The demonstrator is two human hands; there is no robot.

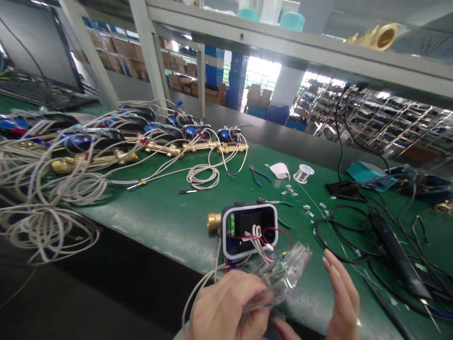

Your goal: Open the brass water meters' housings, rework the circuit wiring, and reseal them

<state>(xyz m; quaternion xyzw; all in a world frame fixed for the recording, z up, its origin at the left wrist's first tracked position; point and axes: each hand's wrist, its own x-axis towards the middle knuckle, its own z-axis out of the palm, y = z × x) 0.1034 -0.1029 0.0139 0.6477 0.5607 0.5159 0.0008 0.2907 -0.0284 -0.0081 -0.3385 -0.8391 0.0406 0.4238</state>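
Head view: the left hand [230, 307] has its thumb and fingers closed on a crumpled-looking clear piece [292, 274], tilted up at the near edge of the green bench [159, 222]. Just what the piece is, I cannot tell; glare and blur hide its shape. The right hand [341, 295] stands to its right, fingers spread wide and apart from it, with nothing seen in them; whether its thumb touches anything low in the frame is unclear.

Just beyond the clear piece sits the case [249, 208], open side up, with a grey seal round its rim and a brass end [213, 222] on its left. White and red wires [256, 238] spill out over the near rim toward the clear piece; whether they run into it is too blurred to say. Cutters [283, 204] lie just behind the case.

The step in hand seems to be handling the clear piece beside the wired case. The next move, I judge, calls for a steady left grip, the right fingers clear of the wires, and enough slack not to tug them.
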